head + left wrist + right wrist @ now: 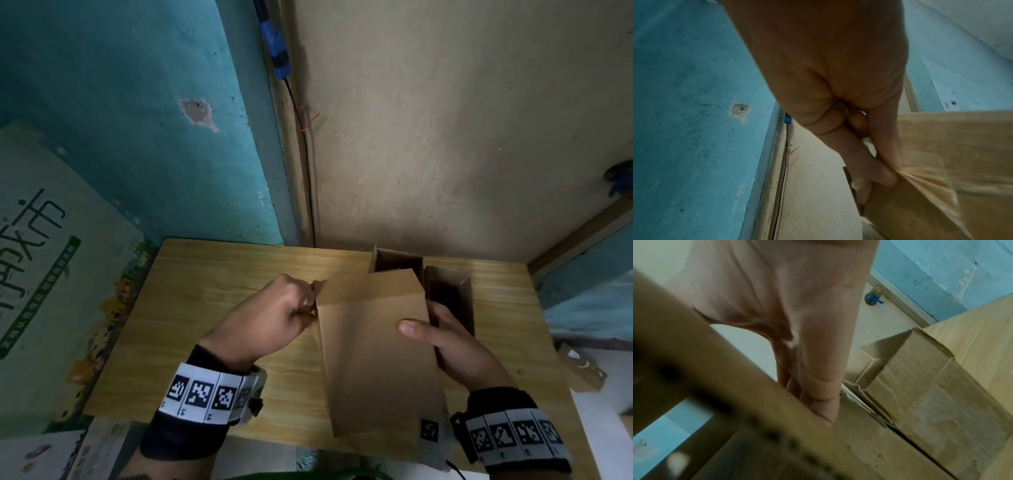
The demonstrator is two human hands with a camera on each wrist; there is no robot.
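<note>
A flat brown cardboard box (370, 353) is held tilted above the wooden table (212, 329), with a small black-and-white tag near its lower right corner. My left hand (308, 301) pinches a small side flap at the box's upper left corner; the left wrist view shows the fingers (881, 177) curled round that flap's edge (855, 193). My right hand (424, 325) grips the box's right edge, thumb on the front face and fingers behind. In the right wrist view the fingertips (824, 410) press on the cardboard.
Two open cardboard boxes (394, 262) (452, 294) stand at the table's back, just behind the held box. A green printed carton (51, 267) leans at the left. A teal and cream wall with a black cable (308, 192) rises behind. Cardboard scrap (582, 373) lies right.
</note>
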